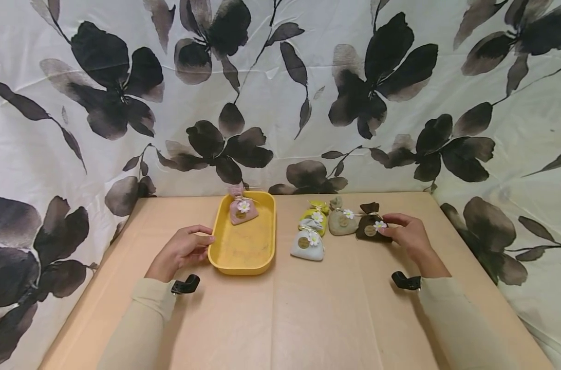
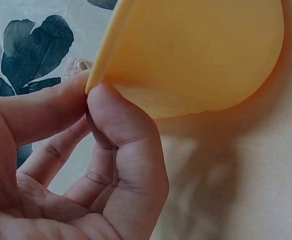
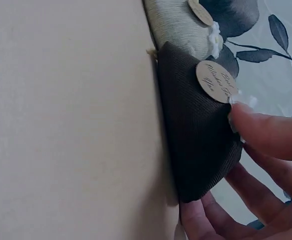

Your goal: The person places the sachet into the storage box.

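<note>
brown pouch [image 1: 371, 228] is being pinched by the right hand [image 1: 410, 236]; left hand [image 1: 183, 249] is gripping the yellow tray [image 1: 243, 257] rim, steadying it.

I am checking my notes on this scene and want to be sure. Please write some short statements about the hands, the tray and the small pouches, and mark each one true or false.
1. The left hand pinches the rim of the yellow tray. True.
2. The yellow tray holds three pouches. False: only the pink pouch lies in it.
3. The right hand grips the dark brown pouch. True.
4. The dark brown pouch hangs in the air above the table. False: it rests on the table.
5. The white pouch lies inside the tray. False: it lies on the table beside the tray.
</note>
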{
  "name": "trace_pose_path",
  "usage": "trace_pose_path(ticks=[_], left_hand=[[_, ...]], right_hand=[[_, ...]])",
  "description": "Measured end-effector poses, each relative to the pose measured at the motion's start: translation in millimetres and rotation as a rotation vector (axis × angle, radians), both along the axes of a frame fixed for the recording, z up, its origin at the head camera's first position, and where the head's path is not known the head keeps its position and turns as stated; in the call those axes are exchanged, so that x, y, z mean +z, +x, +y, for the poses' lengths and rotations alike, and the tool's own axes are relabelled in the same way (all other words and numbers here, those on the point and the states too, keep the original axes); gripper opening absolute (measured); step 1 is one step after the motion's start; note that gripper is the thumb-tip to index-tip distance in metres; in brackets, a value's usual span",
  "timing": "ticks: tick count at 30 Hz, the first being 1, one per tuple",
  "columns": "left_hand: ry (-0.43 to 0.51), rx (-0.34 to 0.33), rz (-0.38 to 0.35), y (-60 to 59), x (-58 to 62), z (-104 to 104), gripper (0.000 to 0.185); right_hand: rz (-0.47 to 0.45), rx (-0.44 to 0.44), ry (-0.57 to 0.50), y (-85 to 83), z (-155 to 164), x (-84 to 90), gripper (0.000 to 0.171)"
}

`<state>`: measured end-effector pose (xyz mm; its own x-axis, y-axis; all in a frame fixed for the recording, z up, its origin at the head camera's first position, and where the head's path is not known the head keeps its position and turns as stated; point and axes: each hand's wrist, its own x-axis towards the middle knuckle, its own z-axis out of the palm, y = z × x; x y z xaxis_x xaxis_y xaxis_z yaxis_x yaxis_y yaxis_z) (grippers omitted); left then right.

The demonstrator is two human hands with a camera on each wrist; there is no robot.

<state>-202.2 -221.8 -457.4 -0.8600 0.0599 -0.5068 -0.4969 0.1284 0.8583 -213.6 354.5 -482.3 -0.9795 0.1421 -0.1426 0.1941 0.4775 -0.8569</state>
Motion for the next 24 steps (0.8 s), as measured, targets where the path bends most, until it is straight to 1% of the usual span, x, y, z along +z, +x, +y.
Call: trace_pose_path(ticks=[2, 6, 11, 13, 17, 20, 24], left_hand=[[-0.001, -0.005, 0.000, -0.5, 0.0, 0.5, 0.042], [-0.004, -0.003, -0.002, -0.6, 0.8, 1.3, 0.043], [-0.018, -0.003, 0.001, 0.1, 2.4, 1.6, 0.043], [-0.020, -0.003, 0.000, 0.2, 1.9, 1.5, 0.042], [-0.022, -0.003, 0.002, 0.4, 1.3, 1.3, 0.042], [-0.023, -0.005, 0.005, 0.6, 1.7, 1.6, 0.042], [-0.026, -0.008, 0.009, 0.7, 0.8, 2.3, 0.041]], right_hand=[[0.012, 0.012, 0.031, -0.1, -1.4, -1.1, 0.058], [0.025, 0.024, 0.058, 0.0, -2.3, -2.7, 0.056], [0.042, 0.035, 0.111, -1.6, -0.6, -5.4, 0.048], [0.050, 0.028, 0.116, -2.3, 0.2, -6.9, 0.046], [0.062, -0.004, 0.086, -2.6, 1.0, -10.3, 0.042], [0.068, -0.027, 0.028, -2.1, 1.8, -13.0, 0.041], [0.083, -0.044, -0.057, -0.2, 4.1, -14.8, 0.044]])
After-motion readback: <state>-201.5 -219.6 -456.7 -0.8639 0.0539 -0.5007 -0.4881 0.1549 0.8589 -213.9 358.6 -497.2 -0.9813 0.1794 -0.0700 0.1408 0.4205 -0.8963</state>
